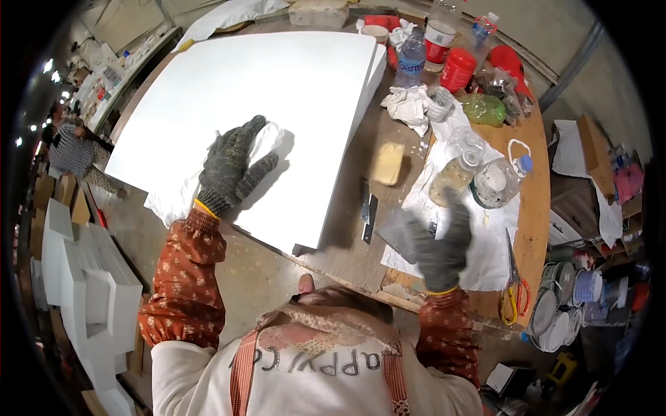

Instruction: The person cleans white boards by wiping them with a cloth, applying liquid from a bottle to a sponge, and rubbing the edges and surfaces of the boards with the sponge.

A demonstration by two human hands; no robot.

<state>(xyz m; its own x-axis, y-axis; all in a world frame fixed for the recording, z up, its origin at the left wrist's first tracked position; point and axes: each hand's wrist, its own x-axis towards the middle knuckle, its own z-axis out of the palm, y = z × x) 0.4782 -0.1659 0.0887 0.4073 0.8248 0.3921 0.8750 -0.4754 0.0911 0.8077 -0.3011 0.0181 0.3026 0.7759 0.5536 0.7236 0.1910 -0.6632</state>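
Left hand [232, 165] is resting on white cloth [268, 140], fingers extended; right hand [444, 249] is showing blurred, near right, grip unclear; far-right bottle [440, 29] is wearing a red label [437, 50].

Right hand [442, 258] blurred, its grip unclear.

Large dark letters [322, 362] stood upside down across the white fabric top [312, 396]; print marked the clear plastic bottle with a blue label [411, 64].

Left hand [232, 163] over white panel [270, 83]
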